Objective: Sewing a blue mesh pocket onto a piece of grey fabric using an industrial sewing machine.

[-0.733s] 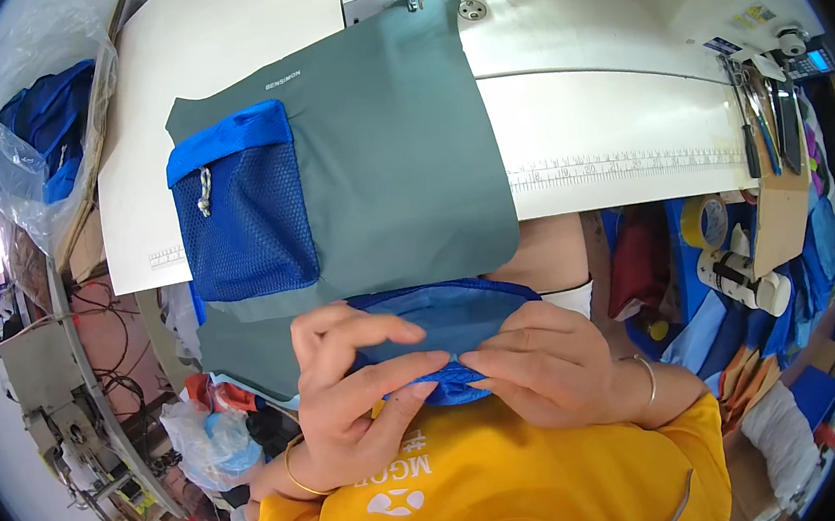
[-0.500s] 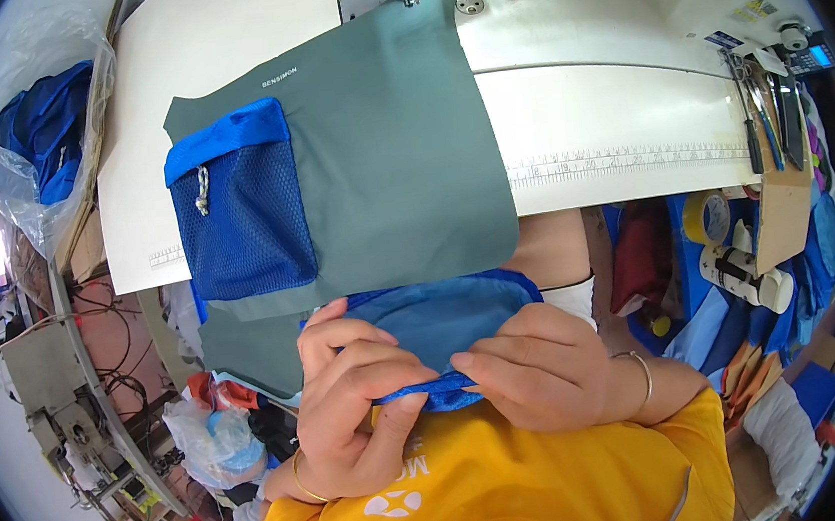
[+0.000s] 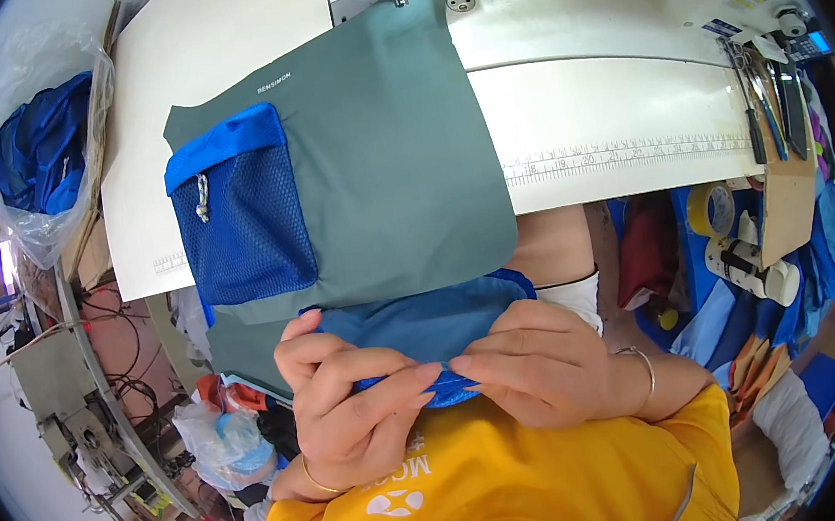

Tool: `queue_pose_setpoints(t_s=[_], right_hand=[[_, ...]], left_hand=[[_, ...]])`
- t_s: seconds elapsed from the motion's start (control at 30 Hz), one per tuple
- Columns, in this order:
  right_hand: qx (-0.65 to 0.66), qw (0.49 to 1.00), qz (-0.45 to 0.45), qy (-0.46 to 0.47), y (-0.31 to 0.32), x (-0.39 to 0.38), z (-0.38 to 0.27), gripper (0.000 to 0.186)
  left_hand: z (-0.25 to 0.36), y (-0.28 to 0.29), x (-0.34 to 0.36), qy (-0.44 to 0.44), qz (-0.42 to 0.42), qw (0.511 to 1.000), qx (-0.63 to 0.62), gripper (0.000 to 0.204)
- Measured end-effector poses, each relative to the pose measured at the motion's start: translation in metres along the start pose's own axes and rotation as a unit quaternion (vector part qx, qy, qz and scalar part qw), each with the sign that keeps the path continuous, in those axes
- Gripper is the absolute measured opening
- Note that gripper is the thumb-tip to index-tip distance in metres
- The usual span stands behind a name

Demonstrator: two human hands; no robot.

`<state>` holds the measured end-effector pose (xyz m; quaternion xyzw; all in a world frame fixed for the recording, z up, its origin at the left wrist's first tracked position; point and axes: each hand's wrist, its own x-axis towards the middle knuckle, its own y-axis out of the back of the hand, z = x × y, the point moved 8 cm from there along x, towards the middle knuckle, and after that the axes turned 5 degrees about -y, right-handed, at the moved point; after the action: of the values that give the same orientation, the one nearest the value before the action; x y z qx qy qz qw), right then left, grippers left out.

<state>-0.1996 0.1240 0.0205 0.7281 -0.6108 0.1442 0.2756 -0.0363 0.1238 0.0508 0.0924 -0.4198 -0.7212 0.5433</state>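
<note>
Blue fabric piece (image 3: pixel 424 325) is up in both hands, off the near edge of the white desk (image 3: pixel 614 111). Left hand (image 3: pixel 351 402) and right hand (image 3: pixel 539 369) pinch its lower hem, fingers (image 3: pixel 389 379) pressed together, tips almost meeting. Grey panel (image 3: pixel 388 163) with blue mesh pocket (image 3: pixel 242 217) drapes over the desk's near edge just behind.

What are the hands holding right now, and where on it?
Both hands pinch the blue fabric piece along its lower edge: left hand and right hand fingertips meet at the middle of that edge, close to the chest.
</note>
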Motion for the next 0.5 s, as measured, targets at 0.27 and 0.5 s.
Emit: queue_pose_setpoints(t_s=[0.27, 0.5], right_hand=[[0.052, 0.998, 0.014, -0.032, -0.005, 0.004, 0.006, 0.030], [0.067, 0.996, 0.031, -0.059, -0.001, 0.002, 0.011, 0.030]], left_hand=[[0.004, -0.004, 0.006, 0.019, 0.054, 0.997, -0.050, 0.027], [0.008, -0.003, 0.004, -0.018, -0.004, 0.998, 0.054, 0.027]])
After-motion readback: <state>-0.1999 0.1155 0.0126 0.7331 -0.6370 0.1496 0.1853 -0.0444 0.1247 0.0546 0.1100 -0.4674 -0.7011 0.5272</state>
